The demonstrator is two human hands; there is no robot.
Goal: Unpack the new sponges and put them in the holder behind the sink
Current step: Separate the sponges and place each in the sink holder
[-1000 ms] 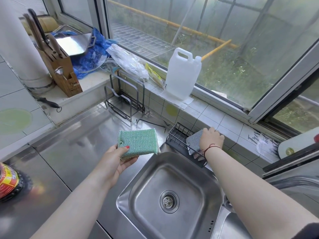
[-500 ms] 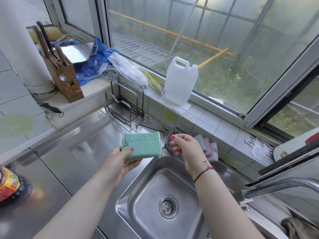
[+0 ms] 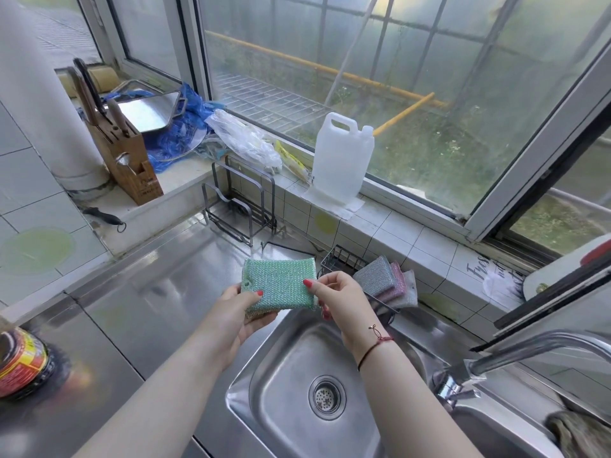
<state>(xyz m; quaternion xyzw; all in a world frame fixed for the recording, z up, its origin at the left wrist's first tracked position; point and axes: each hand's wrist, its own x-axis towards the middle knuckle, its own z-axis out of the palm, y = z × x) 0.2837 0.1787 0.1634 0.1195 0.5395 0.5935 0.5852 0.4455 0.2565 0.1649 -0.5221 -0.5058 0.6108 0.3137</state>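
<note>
A green mesh sponge (image 3: pixel 279 283) is held flat above the sink's back left corner. My left hand (image 3: pixel 238 307) grips its lower left side, thumb on top. My right hand (image 3: pixel 337 297) pinches its right edge between thumb and fingers. Just behind my right hand, the black wire holder (image 3: pixel 339 259) stands at the sink's back edge. In it lean three sponges side by side: a grey one (image 3: pixel 375 276), a pink one (image 3: pixel 396 284) and a pale one (image 3: pixel 410 289).
The steel sink (image 3: pixel 317 391) lies below my hands, with the faucet (image 3: pixel 515 352) at right. A black dish rack (image 3: pixel 238 203), a knife block (image 3: pixel 122 153) and a white jug (image 3: pixel 342 160) stand along the tiled ledge. A red-labelled can (image 3: pixel 21 361) sits at far left.
My right hand left the sponges in the holder, came back left and took hold of the green sponge's right edge. My left hand kept the green sponge almost in place.
</note>
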